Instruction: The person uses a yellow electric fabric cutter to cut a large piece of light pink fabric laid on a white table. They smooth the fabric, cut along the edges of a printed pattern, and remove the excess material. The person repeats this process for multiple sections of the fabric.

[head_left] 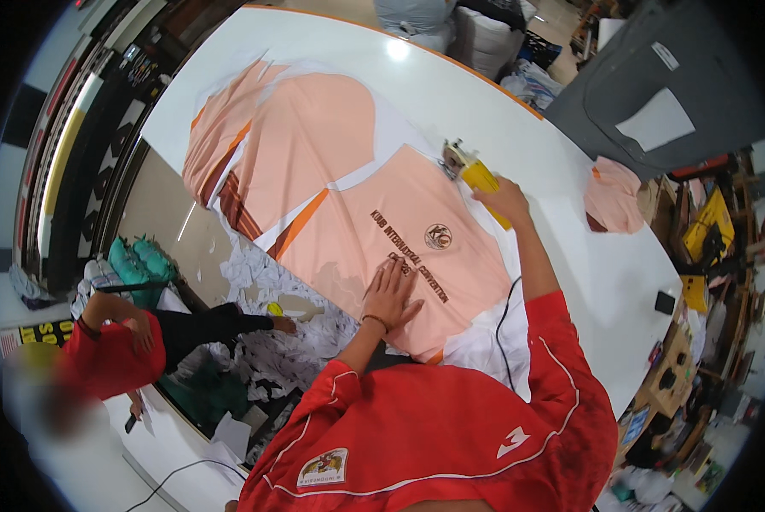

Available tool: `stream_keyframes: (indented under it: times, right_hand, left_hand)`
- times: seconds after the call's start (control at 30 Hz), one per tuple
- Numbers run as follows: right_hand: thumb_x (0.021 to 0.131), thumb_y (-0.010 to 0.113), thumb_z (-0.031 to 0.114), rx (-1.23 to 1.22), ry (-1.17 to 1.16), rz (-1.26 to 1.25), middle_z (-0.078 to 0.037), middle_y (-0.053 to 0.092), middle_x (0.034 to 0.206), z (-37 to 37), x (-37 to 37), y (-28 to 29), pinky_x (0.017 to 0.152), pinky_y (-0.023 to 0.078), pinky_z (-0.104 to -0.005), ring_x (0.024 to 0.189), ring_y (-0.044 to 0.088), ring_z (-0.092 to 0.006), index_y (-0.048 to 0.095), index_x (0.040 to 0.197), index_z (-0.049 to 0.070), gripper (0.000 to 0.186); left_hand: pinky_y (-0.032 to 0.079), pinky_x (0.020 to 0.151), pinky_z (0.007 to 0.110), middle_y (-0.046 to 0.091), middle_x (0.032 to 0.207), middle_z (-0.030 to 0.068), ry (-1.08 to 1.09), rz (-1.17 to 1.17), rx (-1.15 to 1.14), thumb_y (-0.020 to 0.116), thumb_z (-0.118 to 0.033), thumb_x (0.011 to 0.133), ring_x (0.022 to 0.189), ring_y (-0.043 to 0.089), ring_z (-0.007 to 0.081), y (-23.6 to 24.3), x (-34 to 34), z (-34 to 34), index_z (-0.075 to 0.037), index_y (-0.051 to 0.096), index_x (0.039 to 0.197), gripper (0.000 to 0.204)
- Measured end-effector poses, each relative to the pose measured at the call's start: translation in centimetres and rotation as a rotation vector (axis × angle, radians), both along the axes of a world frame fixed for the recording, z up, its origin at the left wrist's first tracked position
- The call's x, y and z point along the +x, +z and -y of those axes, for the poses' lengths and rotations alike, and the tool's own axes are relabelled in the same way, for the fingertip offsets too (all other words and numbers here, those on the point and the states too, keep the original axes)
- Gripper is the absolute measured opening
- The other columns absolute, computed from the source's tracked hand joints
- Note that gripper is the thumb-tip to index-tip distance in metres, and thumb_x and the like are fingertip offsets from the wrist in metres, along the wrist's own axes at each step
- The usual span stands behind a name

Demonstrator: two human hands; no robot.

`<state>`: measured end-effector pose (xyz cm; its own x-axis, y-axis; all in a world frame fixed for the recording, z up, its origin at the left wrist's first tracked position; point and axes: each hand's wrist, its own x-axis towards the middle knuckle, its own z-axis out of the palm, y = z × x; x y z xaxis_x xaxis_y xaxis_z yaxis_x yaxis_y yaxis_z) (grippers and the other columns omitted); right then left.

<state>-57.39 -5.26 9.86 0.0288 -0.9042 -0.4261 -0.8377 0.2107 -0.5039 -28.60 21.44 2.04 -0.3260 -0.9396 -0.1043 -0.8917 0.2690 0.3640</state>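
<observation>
A large peach fabric piece (354,241) with dark printing and orange and maroon side stripes lies across the white table (562,264). My left hand (389,294) rests flat on its printed part, fingers spread. In my right hand (509,203) is a yellow handheld electric cloth cutter (480,177), gripped by its body. The cutter's metal head stands at the far right edge of the printed panel, by a white margin; its blade is too small to make out. Farther left, more peach fabric (323,115) lies in loose folds.
A black cord (499,328) runs along the table beside my right arm. A small peach cloth (613,194) lies at the right, near a grey cabinet-like block (655,81). White scraps (284,354) heap beyond the left edge, where a person in a red top (114,358) stands.
</observation>
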Motion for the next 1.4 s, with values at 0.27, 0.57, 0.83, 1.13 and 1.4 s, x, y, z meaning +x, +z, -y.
stream_keyframes:
  times: [0.27, 0.57, 0.83, 1.13, 1.4]
  right_hand:
    - [0.081, 0.084, 0.034, 0.038, -0.651, 0.42, -0.009, 0.068, 0.084, -19.7, -14.5, 0.4, 0.06, 0.057, -0.0339, 0.07, 0.068, -0.0184, 0.071, 0.105, -0.001, 0.044]
    - [0.088, 0.081, 0.039, -0.001, -1.121, 0.585, -0.009, 0.065, 0.08, -36.4, -25.3, -1.8, 0.055, 0.056, -0.0339, 0.061, 0.067, -0.0217, 0.067, 0.107, 0.0, 0.046]
    - [0.091, 0.077, 0.048, 0.047, -1.316, 0.795, -0.013, 0.067, 0.079, -43.0, -33.4, -5.0, 0.054, 0.057, -0.0394, 0.06, 0.068, -0.0259, 0.063, 0.108, 0.003, 0.051]
    - [0.091, 0.078, 0.048, 0.037, -1.267, 0.882, -0.017, 0.069, 0.078, -41.8, -34.6, -4.7, 0.055, 0.058, -0.0397, 0.062, 0.071, -0.028, 0.064, 0.109, 0.0, 0.053]
    - [0.089, 0.077, 0.056, -0.016, -1.221, 0.517, -0.018, 0.071, 0.086, -41.4, -33.5, -6.2, 0.062, 0.06, -0.041, 0.067, 0.072, -0.0282, 0.068, 0.109, -0.003, 0.063]
  left_hand:
    - [0.016, 0.13, 0.055, 0.015, 0.176, 0.0214, 0.01, 0.07, 0.001, 0.055, -0.065, 0.098, 0.163, 0.011, 0.0403, -2.3, 1.0, 4.1, -0.019, 0.029, 0.169, 0.089]
    - [0.016, 0.131, 0.054, 0.012, 0.177, 0.0184, 0.065, 0.516, 0.078, 0.051, -0.063, 0.101, 0.164, 0.009, 0.0375, -3.9, 5.3, 20.4, -0.015, 0.023, 0.17, 0.088]
    - [0.028, 0.124, 0.054, 0.054, 0.143, 0.0234, -0.047, -0.092, -0.015, 0.064, -0.041, 0.096, 0.139, 0.045, 0.0424, -6.2, -9.6, 15.2, -0.006, 0.052, 0.149, 0.065]
    - [0.035, 0.121, 0.059, 0.048, 0.158, 0.0092, -1.302, -0.27, 0.054, 0.082, -0.044, 0.079, 0.151, 0.036, 0.0413, -0.5, -24.3, -9.7, -0.02, 0.063, 0.14, 0.068]
    - [0.055, 0.091, 0.048, 0.067, 0.11, 0.0167, -0.829, -0.198, 0.604, 0.066, -0.013, 0.08, 0.104, 0.067, 0.0402, 0.6, -10.3, -6.2, -0.006, 0.069, 0.11, 0.031]
